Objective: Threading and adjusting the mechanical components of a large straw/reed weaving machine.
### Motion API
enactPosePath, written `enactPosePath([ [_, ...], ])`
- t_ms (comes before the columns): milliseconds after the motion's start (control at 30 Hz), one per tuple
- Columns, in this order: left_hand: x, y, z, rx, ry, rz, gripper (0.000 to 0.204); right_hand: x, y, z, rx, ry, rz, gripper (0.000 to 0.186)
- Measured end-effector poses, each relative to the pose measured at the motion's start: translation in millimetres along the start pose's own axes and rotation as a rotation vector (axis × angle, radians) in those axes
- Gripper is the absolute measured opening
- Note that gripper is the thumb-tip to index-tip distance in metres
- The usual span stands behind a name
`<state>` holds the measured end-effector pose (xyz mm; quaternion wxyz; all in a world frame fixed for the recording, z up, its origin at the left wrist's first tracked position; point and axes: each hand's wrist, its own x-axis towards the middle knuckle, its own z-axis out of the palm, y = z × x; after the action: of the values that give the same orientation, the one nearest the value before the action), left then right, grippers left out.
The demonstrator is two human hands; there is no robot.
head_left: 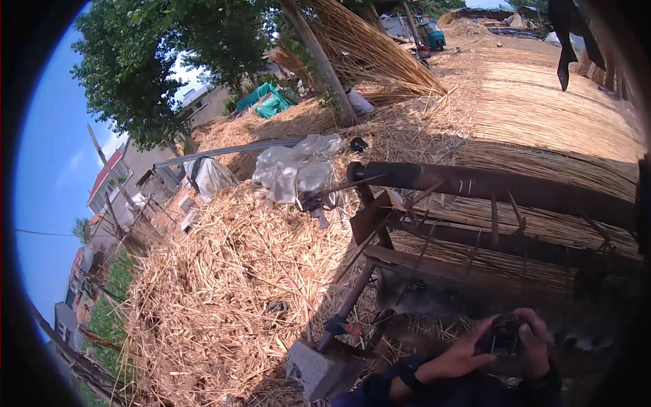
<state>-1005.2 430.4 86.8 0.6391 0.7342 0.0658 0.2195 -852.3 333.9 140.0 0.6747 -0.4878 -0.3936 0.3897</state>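
Observation:
Both my hands are at the lower right, in shadow, close together around a small dark boxy device [506, 337]. My left hand [468, 351] grips its left side, the thumb along the lower edge. On the other side, my right hand [535, 339] wraps over the top with its thumb on the front. What the device is exactly, I cannot make out. A dark band circles my left wrist. Just beyond the hands stands a dark metal frame with a thick roller-like bar [488, 188] and several thin spikes.
A grey concrete block [319, 370] sits by the frame's leg. Loose straw [224, 292] is heaped at the left. Long reeds [542, 122] lie spread at the far right, and a reed bundle [373, 41] leans near a tree trunk [319, 61]. Clear plastic sheeting [295, 166] lies on the straw.

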Motion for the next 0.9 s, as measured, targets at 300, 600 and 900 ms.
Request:
enactPosePath([
  [300, 48.9, 58.5, -48.6, -0.47, 0.068, -0.061, 0.062, 55.8, -31.3, 17.6, 0.075, -0.024, -0.137, 0.025],
  [600, 53.9, 77.0, -33.4, -0.326, 0.203, 0.114, 0.061, 61.0, -34.3, 25.2, 0.455, 0.059, -0.034, 0.026],
  [900, 66.1, 78.7, -50.0, -0.452, 0.19, -0.076, 0.055, 71.6, -40.4, 32.1, 0.201, 0.064, -0.244, 0.025],
])
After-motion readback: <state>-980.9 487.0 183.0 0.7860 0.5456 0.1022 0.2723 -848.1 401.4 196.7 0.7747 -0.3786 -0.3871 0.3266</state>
